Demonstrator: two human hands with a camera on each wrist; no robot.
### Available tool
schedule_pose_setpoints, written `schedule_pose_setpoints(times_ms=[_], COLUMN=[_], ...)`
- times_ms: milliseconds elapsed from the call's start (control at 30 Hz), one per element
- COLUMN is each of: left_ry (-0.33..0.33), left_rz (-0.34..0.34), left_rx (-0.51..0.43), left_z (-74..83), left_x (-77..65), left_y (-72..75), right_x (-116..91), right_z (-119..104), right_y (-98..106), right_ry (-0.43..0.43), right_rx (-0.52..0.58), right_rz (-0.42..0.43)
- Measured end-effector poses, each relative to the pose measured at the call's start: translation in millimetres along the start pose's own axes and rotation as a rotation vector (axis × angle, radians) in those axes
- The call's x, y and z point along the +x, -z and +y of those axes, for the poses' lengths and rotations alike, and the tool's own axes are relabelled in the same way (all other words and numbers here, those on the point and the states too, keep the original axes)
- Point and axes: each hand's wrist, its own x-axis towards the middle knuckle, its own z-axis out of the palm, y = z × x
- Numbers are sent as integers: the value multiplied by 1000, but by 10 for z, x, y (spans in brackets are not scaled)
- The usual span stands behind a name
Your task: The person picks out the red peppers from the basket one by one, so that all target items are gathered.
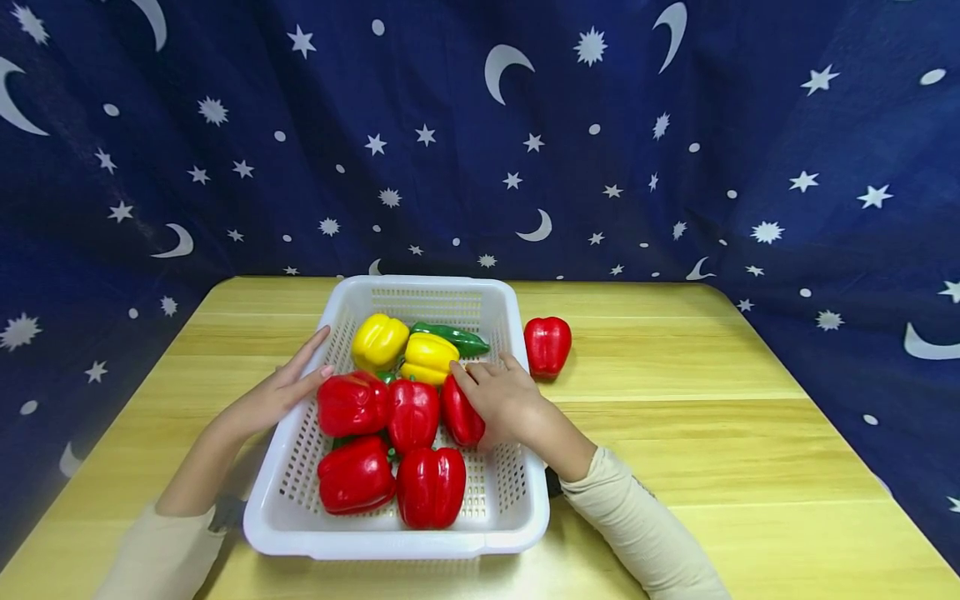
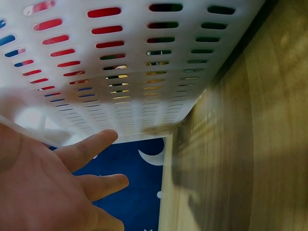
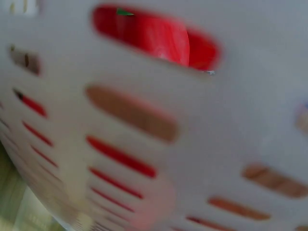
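Observation:
A white slotted plastic basket (image 1: 397,543) stands on the table with red and yellow bell peppers and a long green pepper (image 1: 453,339) inside. My left hand (image 1: 266,400) rests at its left rim, thumb over the edge and fingers spread; in the left wrist view the left hand (image 2: 53,187) has straight fingers by the outer wall. Inside the basket's right side, my right hand (image 1: 506,400) grips a red bell pepper (image 1: 460,414), partly hidden under it. In the right wrist view the basket wall (image 3: 250,110) blocks the hand, with red and skin showing through slots.
One red bell pepper (image 1: 547,347) lies outside the basket, close to its right wall. The wooden table (image 1: 712,433) extends to both sides. A dark blue curtain (image 1: 450,167) with moons and stars hangs behind the table's back edge.

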Motion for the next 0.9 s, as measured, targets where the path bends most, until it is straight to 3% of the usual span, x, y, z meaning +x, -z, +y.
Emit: schedule_pose_setpoints(times_ms=[167,333,567,900], left_ry=[-1,11,15,19], left_rz=[3,2,-1,7], left_rx=[-6,-9,-8,0], left_z=[5,2,1,15], left_x=[-1,-4,11,-1], left_y=[2,1,-1,-6], right_x=[-6,-38,-148,-255], right_z=[20,68,211,434], right_y=[17,38,97,192], right_ry=[15,60,141,241], right_rx=[19,134,355,514], right_rz=[-5,28,127,301])
